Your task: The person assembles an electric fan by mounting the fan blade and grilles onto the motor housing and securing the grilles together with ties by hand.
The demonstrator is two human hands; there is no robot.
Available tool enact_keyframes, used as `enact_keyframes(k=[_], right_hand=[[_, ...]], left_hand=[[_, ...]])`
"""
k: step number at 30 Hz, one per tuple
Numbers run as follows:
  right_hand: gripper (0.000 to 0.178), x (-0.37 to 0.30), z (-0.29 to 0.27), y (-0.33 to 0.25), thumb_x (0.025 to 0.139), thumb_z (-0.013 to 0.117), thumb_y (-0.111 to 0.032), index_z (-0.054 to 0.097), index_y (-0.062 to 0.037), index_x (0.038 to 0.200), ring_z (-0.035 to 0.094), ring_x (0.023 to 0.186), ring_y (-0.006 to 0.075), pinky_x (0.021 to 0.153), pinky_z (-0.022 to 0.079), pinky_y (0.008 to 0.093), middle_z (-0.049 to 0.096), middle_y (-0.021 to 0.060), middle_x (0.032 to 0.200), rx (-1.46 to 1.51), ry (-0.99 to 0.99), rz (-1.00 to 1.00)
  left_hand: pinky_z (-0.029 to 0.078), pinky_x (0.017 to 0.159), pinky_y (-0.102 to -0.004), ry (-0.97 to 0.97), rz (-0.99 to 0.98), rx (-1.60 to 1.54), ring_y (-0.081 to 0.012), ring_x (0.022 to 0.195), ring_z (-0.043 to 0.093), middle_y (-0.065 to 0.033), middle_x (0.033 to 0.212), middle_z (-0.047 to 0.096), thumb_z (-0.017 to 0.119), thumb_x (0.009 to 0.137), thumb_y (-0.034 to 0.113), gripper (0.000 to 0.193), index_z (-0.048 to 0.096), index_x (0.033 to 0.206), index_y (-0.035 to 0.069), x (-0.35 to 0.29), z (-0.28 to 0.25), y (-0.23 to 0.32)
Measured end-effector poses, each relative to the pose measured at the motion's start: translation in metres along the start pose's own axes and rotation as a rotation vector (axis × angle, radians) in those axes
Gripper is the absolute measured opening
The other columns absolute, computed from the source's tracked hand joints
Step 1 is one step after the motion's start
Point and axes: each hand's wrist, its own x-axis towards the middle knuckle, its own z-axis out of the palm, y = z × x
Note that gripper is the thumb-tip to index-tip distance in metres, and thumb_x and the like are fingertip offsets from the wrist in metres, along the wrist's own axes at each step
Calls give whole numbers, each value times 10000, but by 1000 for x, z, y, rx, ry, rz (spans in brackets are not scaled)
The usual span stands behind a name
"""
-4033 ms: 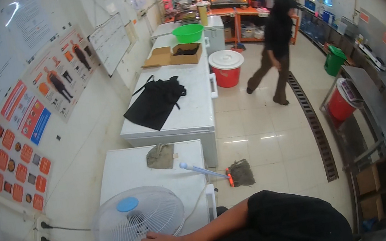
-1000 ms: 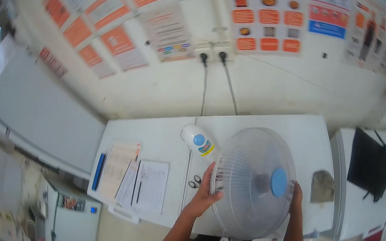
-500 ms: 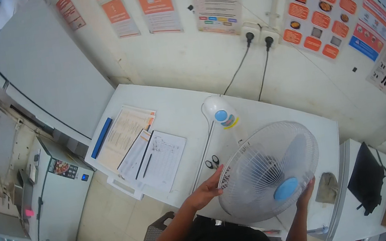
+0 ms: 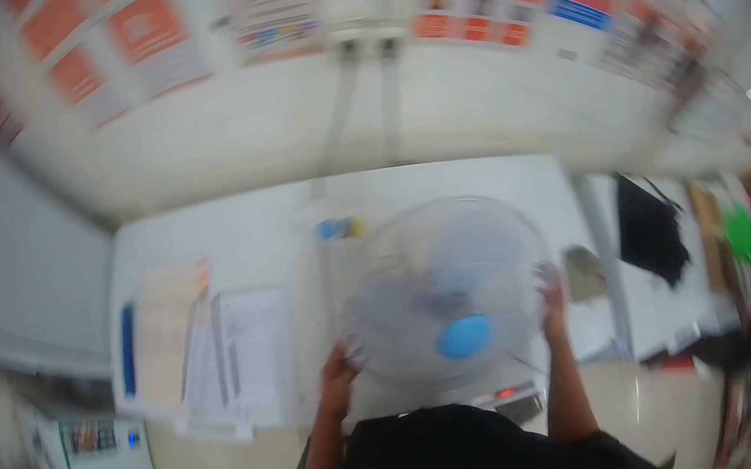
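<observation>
A table fan (image 4: pixel 403 348) with a round white wire guard, pale blue blades and a blue centre disc is between my two hands above the white table. My left hand (image 4: pixel 339 366) grips the left rim of its guard, fingers curled on the edge. On the opposite rim my right hand (image 4: pixel 551 297) has hold of the guard too. Behind the fan's far left side, the white fan base (image 4: pixel 321 215) with blue and yellow parts shows in part. The picture is smeared by motion, so single fingers are hard to make out.
Papers (image 4: pixel 255 342) and a blue strip (image 4: pixel 129 350) lie on the table's (image 4: pixel 246 221) left side. A grey-brown cloth (image 4: pixel 585 273) is right of the fan. Farther right, a black bag-like item (image 4: pixel 650 230) rests on a white surface. Two plugged-in cords (image 4: pixel 341 107) run down the wall.
The whole view has turned and shifted, so the table edge now runs nearly level. Both hands still grip the fan guard, and the scissors seen before are no longer distinguishable.
</observation>
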Motion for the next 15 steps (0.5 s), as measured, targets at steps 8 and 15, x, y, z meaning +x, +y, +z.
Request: enact_keyframes(k=[8,15], right_hand=[[399,-16,-1,-57,1063,531,-303,618,-2,1311,611,1192,243,1062,442,401,663,139,1278,19,250,64],[209,-68,-50,20,936,662,-126,700,-19,1112,694,893,227,783,557,372,708,136,1034,-387,443,216]], left_hand=[[456,1093,-389,103,-86,-70,-273,1322,531,-122,1492,498,469,1012,79,519,406,1525,39,4,-4,10],[370,1124,-439,357,-16,-154,-268,1337,486,-122,1441,527,420,1032,220,466,445,1465,49,9,5,13]])
